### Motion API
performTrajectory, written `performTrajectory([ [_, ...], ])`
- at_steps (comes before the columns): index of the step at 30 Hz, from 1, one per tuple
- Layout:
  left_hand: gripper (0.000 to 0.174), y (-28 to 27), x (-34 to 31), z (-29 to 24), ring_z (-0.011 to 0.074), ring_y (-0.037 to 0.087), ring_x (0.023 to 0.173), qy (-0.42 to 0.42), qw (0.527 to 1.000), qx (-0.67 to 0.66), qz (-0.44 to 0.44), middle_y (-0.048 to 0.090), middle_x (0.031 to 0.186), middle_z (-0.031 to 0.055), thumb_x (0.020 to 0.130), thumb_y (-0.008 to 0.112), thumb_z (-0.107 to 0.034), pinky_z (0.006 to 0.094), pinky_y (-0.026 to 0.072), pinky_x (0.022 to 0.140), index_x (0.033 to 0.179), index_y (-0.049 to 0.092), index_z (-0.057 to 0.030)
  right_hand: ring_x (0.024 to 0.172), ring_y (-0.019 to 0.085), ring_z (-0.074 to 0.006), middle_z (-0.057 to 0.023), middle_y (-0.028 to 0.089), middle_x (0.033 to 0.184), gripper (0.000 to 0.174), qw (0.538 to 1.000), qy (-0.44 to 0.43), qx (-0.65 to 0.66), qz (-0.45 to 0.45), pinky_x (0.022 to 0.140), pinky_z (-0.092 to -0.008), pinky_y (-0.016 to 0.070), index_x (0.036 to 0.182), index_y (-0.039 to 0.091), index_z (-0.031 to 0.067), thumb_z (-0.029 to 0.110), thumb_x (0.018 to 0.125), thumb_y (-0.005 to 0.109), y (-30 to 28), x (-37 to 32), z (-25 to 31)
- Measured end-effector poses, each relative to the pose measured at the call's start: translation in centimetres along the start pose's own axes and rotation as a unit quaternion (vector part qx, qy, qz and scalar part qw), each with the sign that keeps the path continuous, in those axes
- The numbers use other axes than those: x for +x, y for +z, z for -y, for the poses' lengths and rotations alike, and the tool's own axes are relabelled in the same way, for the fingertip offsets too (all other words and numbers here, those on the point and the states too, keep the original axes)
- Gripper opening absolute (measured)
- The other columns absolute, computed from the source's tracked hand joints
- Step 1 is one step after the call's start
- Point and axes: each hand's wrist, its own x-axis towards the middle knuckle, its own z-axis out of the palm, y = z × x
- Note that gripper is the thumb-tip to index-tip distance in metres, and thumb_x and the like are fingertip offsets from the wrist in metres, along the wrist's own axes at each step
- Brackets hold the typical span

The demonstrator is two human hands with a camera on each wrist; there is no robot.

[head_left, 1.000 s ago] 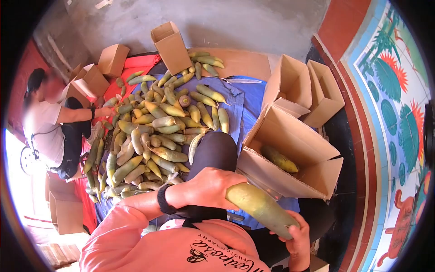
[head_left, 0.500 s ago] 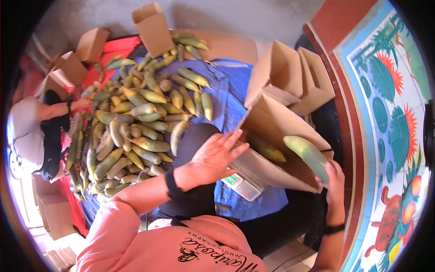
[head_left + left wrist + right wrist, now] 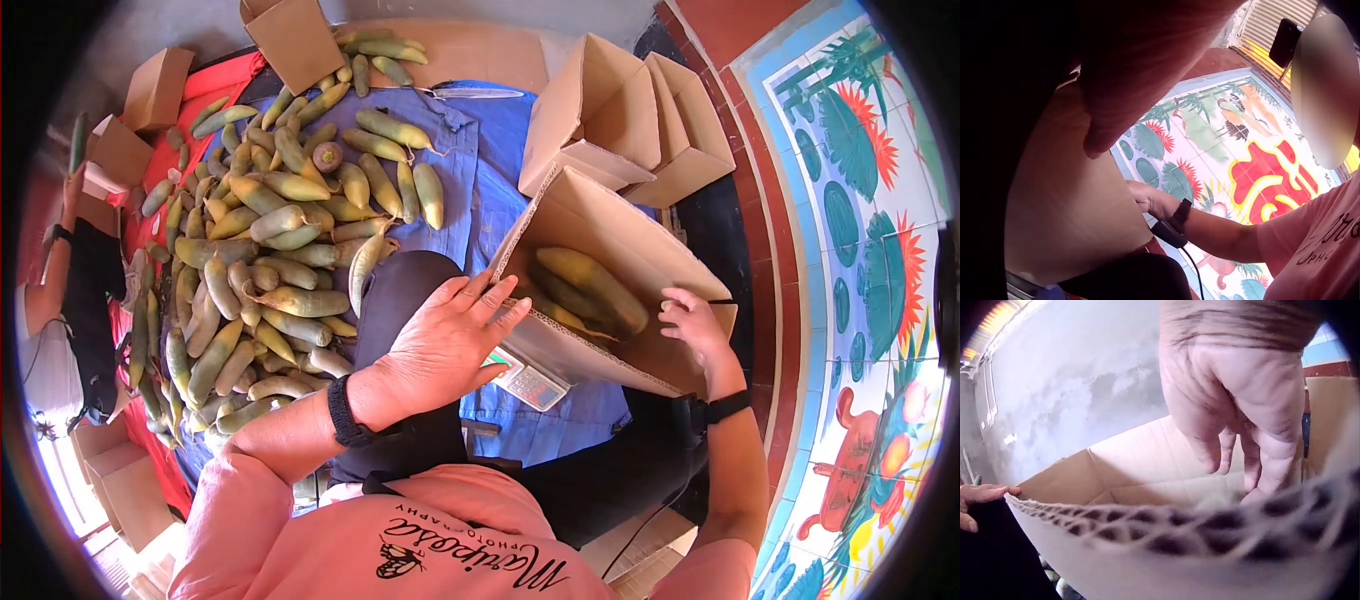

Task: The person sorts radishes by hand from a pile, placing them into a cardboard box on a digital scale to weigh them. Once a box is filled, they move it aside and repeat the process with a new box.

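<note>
An open cardboard box (image 3: 650,240) sits tilted in front of my knees, with large green radishes (image 3: 590,285) lying inside it. My left hand (image 3: 440,340) has its fingers spread, fingertips right at the box's near left rim. Over the right side of the opening is my right hand (image 3: 697,325), its fingers loosely bent and holding nothing. In the right wrist view the same hand (image 3: 1241,406) hangs inside the box, fingers pointing down, behind the corrugated rim. Partly hidden under the box, a digital scale (image 3: 540,388) shows a lit green display.
A big radish pile (image 3: 270,270) covers the blue tarp (image 3: 490,200) to the left. Two more open boxes (image 3: 610,110) stand beyond mine, and another box (image 3: 290,45) stands behind the pile. Another person (image 3: 60,350) at far left raises a radish. A tiled mural (image 3: 880,250) borders the right.
Both hands were on a green radish; my left hand let go and moved to the box rim. My right hand carried the radish over the box, and it now lies inside, released.
</note>
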Motion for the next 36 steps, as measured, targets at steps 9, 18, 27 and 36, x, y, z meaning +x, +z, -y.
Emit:
performTrajectory([
  [9, 0.065, 0.6, -0.2, -0.4, 0.0314, 0.040, 0.122, -0.010, 1.000, 0.011, -0.003, 0.038, 0.136, 0.0160, 0.075, 0.066, -0.034, 0.0421, 0.0297, 0.102, 0.130, 0.043, -0.0087, 0.094, 0.059, -0.0169, -0.0079, 0.062, 0.097, 0.020, 0.959, -0.202, -0.041, -0.194, 0.082, -0.0285, 0.0449, 0.100, 0.060, -0.0019, 0.013, 0.089, 0.052, 0.9, -11.0, 2.1],
  [18, 0.066, 1.3, -0.9, -0.3, 0.0301, 0.040, 0.122, -0.005, 0.999, -0.001, -0.048, 0.039, 0.134, 0.0155, 0.072, 0.069, -0.029, 0.0405, 0.0293, 0.103, 0.129, 0.044, -0.0065, 0.089, 0.057, -0.0207, -0.0113, 0.060, 0.096, 0.016, 0.873, -0.251, -0.149, -0.390, 0.083, -0.0295, 0.0432, 0.098, 0.058, -0.0043, 0.003, 0.088, 0.050, -1.2, -14.9, -9.7],
  [27, 0.061, 1.1, -1.2, -0.4, 0.0292, 0.041, 0.121, -0.004, 0.995, -0.025, -0.098, 0.039, 0.134, 0.0156, 0.072, 0.068, -0.026, 0.0409, 0.0324, 0.102, 0.126, 0.047, -0.0065, 0.089, 0.058, -0.0253, -0.0156, 0.061, 0.097, 0.019, 0.888, -0.200, -0.172, -0.376, 0.082, -0.0332, 0.0448, 0.100, 0.058, -0.0039, 0.008, 0.087, 0.052, 0.5, -15.0, -12.6],
  [36, 0.050, 1.0, -1.5, -0.3, 0.0298, 0.045, 0.117, 0.007, 0.988, -0.065, -0.139, 0.041, 0.132, 0.0169, 0.071, 0.068, -0.020, 0.0408, 0.0361, 0.097, 0.117, 0.054, -0.0052, 0.087, 0.059, -0.0261, -0.0159, 0.061, 0.094, 0.019, 0.879, -0.198, -0.214, -0.378, 0.080, -0.0336, 0.0454, 0.099, 0.058, -0.0042, 0.008, 0.086, 0.053, 1.1, -14.9, -12.1],
])
